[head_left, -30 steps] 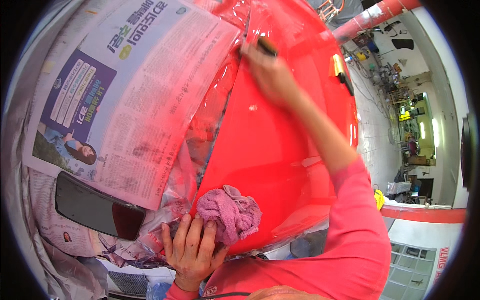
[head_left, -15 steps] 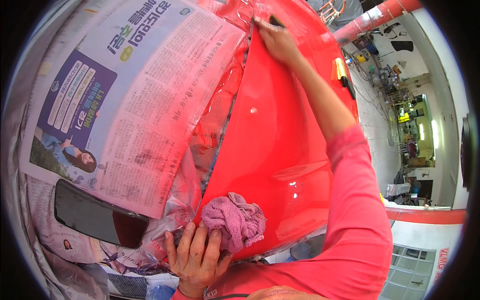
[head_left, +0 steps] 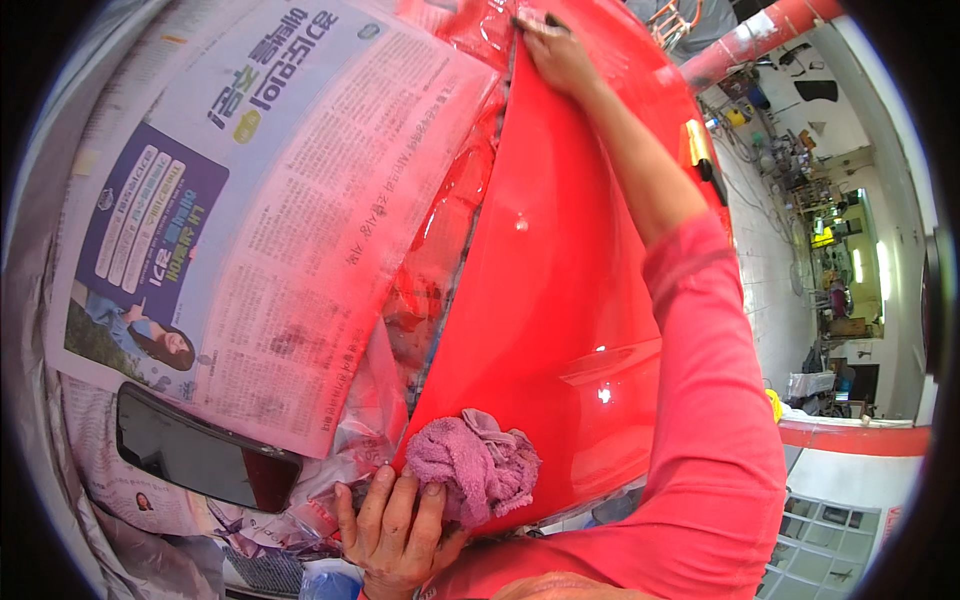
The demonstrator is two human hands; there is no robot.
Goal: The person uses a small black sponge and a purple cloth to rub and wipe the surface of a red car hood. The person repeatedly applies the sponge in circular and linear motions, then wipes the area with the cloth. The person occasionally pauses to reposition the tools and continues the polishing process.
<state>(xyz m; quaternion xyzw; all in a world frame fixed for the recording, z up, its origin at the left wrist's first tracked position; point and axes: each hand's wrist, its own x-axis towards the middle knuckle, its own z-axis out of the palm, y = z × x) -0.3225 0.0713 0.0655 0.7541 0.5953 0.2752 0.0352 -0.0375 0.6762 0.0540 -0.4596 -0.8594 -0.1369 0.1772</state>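
Observation:
A glossy red car body panel (head_left: 560, 250) fills the middle. My right hand (head_left: 560, 58) is stretched to its far end, with the fingers at the panel's left edge. A small dark thing shows at this hand, mostly hidden, and I cannot make out its kind. Near the close end, my left hand (head_left: 395, 525) lies open with fingers spread, its fingertips by the panel's lower left corner. Right beside those fingers sits a crumpled pink-purple cloth (head_left: 475, 465), resting on the panel; the hand is not closed around it.
Left of the panel, red-misted newspaper (head_left: 300, 230) and plastic film (head_left: 375, 395) cover the surface. A dark smartphone (head_left: 205, 447) lies there. A red-and-white post (head_left: 760, 40) rises at the far right. Beyond are the workshop floor (head_left: 770, 270) and cluttered shelves.
My right hand has slid slightly farther along the panel's edge, and the dark thing at it shows less. The whole view has shifted a little. My left hand and the cloth stay together.

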